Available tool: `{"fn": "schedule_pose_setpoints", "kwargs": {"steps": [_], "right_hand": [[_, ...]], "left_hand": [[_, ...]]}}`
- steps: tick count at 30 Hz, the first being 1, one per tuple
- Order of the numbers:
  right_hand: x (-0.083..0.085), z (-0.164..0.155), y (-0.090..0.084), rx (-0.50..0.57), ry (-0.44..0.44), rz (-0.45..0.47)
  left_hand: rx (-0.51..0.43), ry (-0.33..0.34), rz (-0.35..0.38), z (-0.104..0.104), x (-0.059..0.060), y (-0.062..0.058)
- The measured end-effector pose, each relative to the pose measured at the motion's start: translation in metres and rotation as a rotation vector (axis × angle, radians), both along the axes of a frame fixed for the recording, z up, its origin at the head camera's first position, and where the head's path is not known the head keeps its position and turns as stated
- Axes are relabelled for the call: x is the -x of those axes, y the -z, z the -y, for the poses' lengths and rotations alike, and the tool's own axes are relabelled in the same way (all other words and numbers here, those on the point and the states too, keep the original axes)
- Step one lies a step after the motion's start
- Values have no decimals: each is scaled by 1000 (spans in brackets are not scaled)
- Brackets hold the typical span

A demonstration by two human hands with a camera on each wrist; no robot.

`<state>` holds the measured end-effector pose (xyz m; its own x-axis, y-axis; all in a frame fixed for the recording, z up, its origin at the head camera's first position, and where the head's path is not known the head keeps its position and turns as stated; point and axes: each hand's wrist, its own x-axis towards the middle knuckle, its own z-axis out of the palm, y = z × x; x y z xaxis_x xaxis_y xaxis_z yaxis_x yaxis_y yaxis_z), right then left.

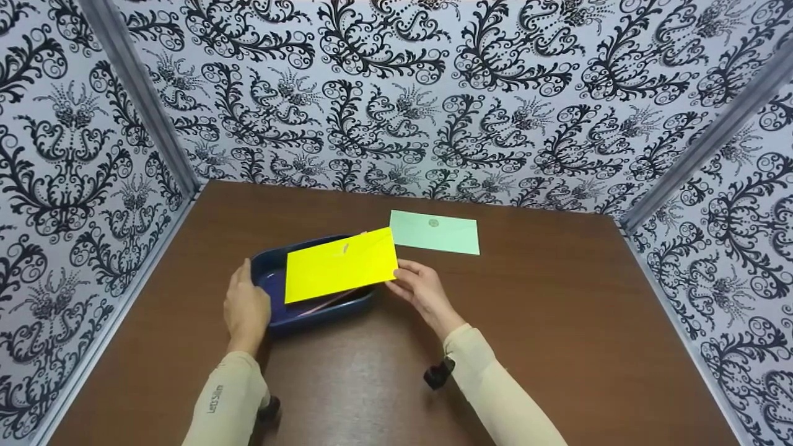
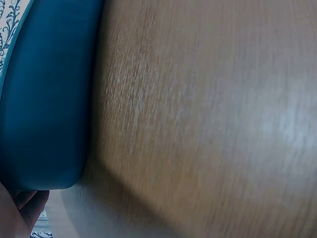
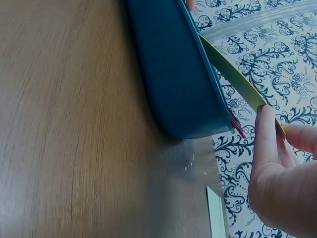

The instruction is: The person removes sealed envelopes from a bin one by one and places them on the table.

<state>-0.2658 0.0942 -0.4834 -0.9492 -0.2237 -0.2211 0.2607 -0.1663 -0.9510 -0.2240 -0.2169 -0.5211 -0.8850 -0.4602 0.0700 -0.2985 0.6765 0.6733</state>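
In the head view my right hand (image 1: 422, 290) pinches the right end of a bright yellow envelope (image 1: 341, 266) between thumb and fingers. The envelope lies tilted over a blue plastic tub (image 1: 322, 320), covering much of its inside. At the tub's left end my left hand (image 1: 246, 310) grips the rim. The left wrist view shows its fingers (image 2: 34, 208) curled at the tub's end wall. Under the yellow envelope a pinkish edge (image 1: 331, 301) shows inside the tub. From the side, the right wrist view has reddish paper edges (image 3: 237, 125) poking past the rim.
A pale green envelope (image 1: 433, 234) with a round emblem lies flat on the brown wooden table (image 1: 545, 310), behind and right of the tub. Black-and-white patterned panels (image 1: 396, 105) enclose the table at the back and both sides.
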Motion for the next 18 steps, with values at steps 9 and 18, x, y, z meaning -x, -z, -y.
{"fn": "schedule_pose_setpoints", "kwargs": {"steps": [9, 18], "right_hand": [[1, -7, -2, 30, 32, 7], [6, -17, -4, 79, 65, 22]], "left_hand": [[-12, -5, -13, 2, 1, 2], [12, 2, -17, 2, 1, 2]]}}
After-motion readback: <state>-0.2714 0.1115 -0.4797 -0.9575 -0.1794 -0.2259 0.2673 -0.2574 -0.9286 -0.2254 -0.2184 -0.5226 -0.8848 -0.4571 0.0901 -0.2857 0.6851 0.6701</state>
